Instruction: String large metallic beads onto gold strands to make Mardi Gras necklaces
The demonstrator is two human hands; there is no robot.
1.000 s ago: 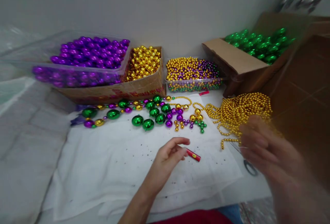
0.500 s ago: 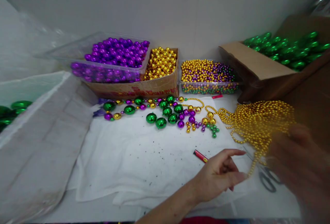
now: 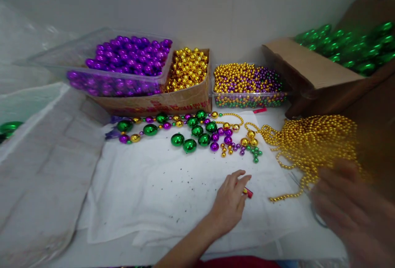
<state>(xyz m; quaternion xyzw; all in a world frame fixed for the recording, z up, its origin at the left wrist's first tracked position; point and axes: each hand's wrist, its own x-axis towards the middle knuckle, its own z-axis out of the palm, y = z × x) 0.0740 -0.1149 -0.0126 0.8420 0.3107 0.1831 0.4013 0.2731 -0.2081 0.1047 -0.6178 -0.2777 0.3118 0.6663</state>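
My left hand [image 3: 228, 204] is over the white cloth, its fingers spread and slightly curved above a small red stick with a yellow mark, perhaps a lighter [image 3: 248, 193]. Part of that stick is hidden beneath the hand. At the right, my right hand [image 3: 342, 206] is smeared by motion beside a heap of gold bead strands [image 3: 321, 140]; its fingers cannot be made out. One gold strand end lies loose on the cloth between the hands. Scissors [image 3: 318, 218] show partly next to my right hand.
A beaded necklace [image 3: 150, 129] and loose green, purple and gold beads [image 3: 189, 145] lie on the white cloth [image 3: 138, 202]. Behind stand a purple-bead tub [image 3: 123, 70], a gold-bead carton [image 3: 188, 70] and a mixed-bead tub [image 3: 247, 99]. A carton [image 3: 311, 64] with green beads stands right.
My left hand has let go of the gold strand end and moved left over the red stick. The strand end now rests on the cloth. My right hand stays blurred near the heap.
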